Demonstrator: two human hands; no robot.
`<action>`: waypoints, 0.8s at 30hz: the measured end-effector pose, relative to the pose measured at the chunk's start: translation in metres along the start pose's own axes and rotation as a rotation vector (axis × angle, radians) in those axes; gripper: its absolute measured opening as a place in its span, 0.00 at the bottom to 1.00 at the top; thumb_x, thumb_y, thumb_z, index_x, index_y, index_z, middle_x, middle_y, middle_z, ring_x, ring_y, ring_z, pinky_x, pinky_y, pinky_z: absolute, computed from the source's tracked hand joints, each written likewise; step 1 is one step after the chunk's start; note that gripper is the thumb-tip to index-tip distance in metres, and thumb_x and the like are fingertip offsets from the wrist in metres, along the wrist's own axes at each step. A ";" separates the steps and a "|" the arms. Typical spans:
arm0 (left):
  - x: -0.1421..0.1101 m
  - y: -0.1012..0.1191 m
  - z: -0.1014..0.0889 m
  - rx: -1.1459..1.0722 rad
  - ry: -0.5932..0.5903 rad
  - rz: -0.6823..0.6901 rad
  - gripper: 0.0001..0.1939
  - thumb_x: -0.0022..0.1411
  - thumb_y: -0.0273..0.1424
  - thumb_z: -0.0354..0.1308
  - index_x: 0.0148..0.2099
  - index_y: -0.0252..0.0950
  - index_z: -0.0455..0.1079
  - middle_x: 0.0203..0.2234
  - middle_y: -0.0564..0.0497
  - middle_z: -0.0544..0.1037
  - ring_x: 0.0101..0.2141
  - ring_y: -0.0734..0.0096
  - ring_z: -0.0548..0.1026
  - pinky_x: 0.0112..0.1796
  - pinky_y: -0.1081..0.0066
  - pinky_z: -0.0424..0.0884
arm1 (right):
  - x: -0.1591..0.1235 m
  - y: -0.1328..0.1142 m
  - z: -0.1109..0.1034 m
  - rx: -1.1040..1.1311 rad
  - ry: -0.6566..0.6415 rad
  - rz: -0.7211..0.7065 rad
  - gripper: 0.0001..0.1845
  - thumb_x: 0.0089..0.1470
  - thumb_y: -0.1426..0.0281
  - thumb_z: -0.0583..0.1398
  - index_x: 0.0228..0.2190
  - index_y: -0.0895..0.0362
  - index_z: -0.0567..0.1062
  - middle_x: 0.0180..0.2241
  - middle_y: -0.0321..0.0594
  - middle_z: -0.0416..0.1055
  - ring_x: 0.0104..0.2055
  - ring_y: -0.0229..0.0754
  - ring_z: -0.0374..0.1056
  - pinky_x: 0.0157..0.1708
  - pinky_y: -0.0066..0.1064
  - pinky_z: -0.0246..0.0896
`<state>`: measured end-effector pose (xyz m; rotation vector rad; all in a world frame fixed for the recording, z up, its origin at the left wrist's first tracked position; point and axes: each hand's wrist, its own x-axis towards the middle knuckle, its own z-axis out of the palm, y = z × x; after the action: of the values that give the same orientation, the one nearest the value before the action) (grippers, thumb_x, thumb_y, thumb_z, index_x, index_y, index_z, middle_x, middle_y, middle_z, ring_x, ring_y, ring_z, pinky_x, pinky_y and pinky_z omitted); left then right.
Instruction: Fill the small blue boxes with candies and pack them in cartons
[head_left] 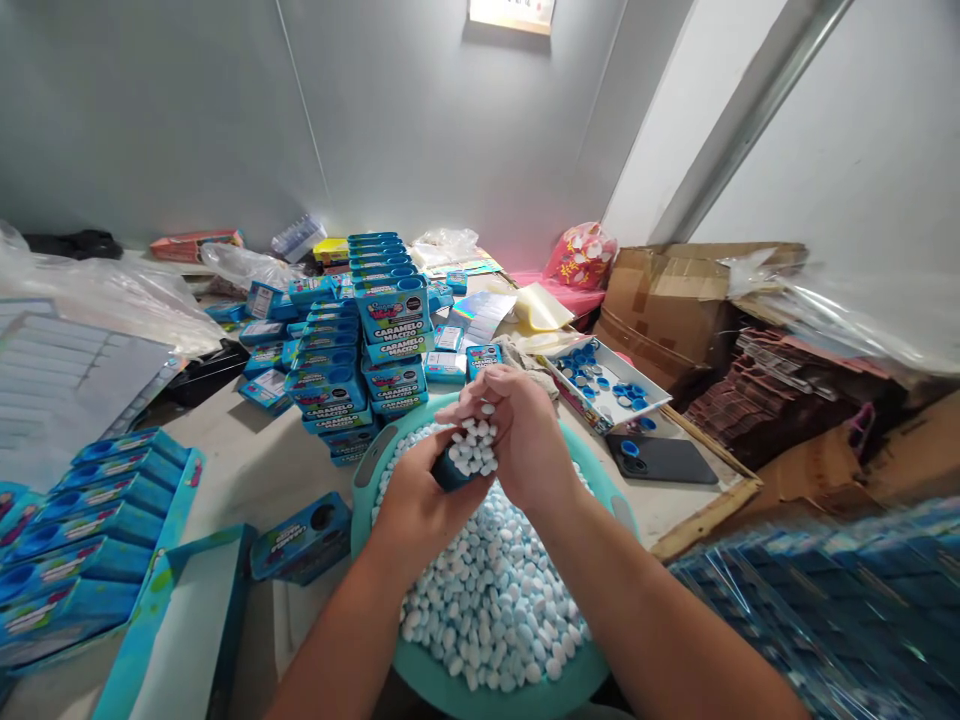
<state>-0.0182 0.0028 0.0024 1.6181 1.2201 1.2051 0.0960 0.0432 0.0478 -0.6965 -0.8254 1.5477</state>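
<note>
Left hand (427,500) is wrapped around a dark blue box (448,472), grip clamped on its sides; right hand (531,435) is cupped by the mouth, with white candies (475,448) heaped between the two. Cannot tell whether the right fingers pinch any candies or only wall them in. Held box sits over the far part of the green bowl (420,672), mouth tipped toward the near side; the bowl is well stocked with loose candies. Step in hand reads as guiding candies through the mouth. Good spot for it, I judge: strays should drop back into the bowl, not onto the bench (217,445). Best to use the right palm as a chute, feeding a few at a time, since a heap this high could bridge the opening. Gentle shake should settle them. Hold the box firmly but without squeezing; the walls may buckle. Level the mouth before leaving the bowl. Loose box (289,545) lies just left of the bowl; finished-looking stacks (394,320) stand far left, caps (639,403) in a tray (654,398) far right.
</note>
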 end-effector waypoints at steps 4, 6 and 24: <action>-0.003 -0.004 -0.002 0.057 0.054 0.045 0.15 0.61 0.33 0.66 0.50 0.40 0.79 0.43 0.50 0.83 0.44 0.59 0.80 0.44 0.67 0.75 | -0.003 0.003 0.000 0.002 0.013 -0.034 0.10 0.48 0.62 0.64 0.22 0.54 0.74 0.20 0.33 0.72 0.25 0.41 0.74 0.29 0.31 0.70; -0.004 -0.004 -0.002 0.113 0.067 0.071 0.15 0.62 0.32 0.65 0.51 0.40 0.78 0.44 0.50 0.83 0.44 0.59 0.80 0.45 0.67 0.75 | -0.002 0.004 0.000 0.011 0.016 -0.057 0.10 0.48 0.62 0.64 0.22 0.54 0.74 0.20 0.33 0.72 0.24 0.40 0.73 0.29 0.31 0.70; 0.001 -0.010 -0.002 0.178 0.020 0.026 0.13 0.63 0.33 0.63 0.51 0.41 0.76 0.42 0.50 0.83 0.42 0.58 0.81 0.43 0.64 0.76 | 0.006 0.007 -0.003 -0.037 -0.005 -0.029 0.11 0.48 0.62 0.64 0.21 0.55 0.74 0.20 0.33 0.72 0.24 0.40 0.73 0.30 0.32 0.72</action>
<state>-0.0220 0.0065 -0.0058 1.7591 1.3547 1.1586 0.0940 0.0492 0.0402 -0.7048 -0.8663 1.5120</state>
